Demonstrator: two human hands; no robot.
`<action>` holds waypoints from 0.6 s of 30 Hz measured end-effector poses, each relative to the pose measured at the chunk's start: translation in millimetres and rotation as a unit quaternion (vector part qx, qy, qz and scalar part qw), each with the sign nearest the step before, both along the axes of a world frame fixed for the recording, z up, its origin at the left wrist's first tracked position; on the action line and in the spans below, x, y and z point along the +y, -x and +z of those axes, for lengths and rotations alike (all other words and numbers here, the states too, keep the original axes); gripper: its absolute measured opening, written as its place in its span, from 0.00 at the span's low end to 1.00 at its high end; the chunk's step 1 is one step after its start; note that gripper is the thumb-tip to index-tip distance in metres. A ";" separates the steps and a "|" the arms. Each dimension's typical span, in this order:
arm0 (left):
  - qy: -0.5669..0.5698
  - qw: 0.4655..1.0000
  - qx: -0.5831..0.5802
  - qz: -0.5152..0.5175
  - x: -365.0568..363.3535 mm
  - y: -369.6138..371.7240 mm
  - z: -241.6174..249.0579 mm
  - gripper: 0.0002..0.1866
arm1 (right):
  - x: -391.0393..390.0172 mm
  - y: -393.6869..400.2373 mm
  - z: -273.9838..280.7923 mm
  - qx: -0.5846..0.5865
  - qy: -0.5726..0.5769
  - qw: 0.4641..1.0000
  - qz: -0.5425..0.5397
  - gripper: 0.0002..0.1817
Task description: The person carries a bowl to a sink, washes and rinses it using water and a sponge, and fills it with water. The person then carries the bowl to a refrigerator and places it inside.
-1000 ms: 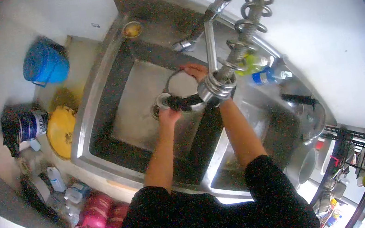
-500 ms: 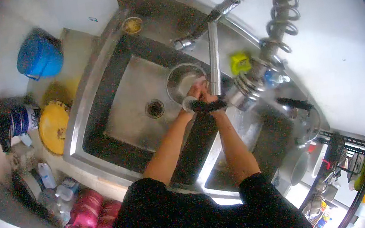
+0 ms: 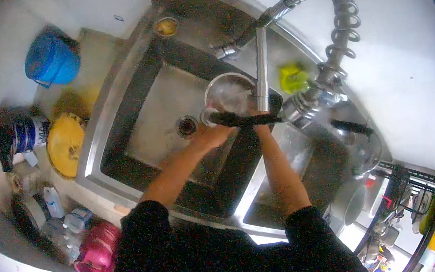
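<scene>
Your left hand [image 3: 218,134], right hand [image 3: 260,113] by metal pot [image 3: 230,94], can't tell grips under black spout [image 3: 246,120], drain [image 3: 186,126] left.

The tap's black arm [image 3: 248,119] hides most of the fingers of the right hand [image 3: 262,128] and part of the left hand [image 3: 216,135], so neither grip can be told. Inside the round bowl [image 3: 230,94] all is blurred. What fills the small dish [image 3: 166,27], at the sink's [image 3: 98,139] far left corner, is unclear. Things on the rack [image 3: 402,182] are too small to name.
</scene>
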State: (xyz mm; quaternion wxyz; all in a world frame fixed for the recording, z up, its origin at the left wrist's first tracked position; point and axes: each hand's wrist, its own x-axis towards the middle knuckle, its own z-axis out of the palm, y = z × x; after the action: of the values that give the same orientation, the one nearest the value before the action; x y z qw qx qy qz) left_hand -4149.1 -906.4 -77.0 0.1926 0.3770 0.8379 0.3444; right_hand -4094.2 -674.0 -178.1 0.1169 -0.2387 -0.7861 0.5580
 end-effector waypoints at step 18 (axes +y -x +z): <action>-0.067 0.995 0.045 -0.053 -5.7 -10.3 -46.2 0.29 | -14.5 -6.4 60.8 -0.184 -0.347 0.887 0.244 0.09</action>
State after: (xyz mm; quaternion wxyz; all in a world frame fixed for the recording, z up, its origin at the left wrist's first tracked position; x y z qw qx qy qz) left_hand -4138.8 -912.1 -123.2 0.1472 0.4482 0.7994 0.3720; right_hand -4087.8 -688.4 -117.3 -0.0940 -0.0813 -0.9705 0.2064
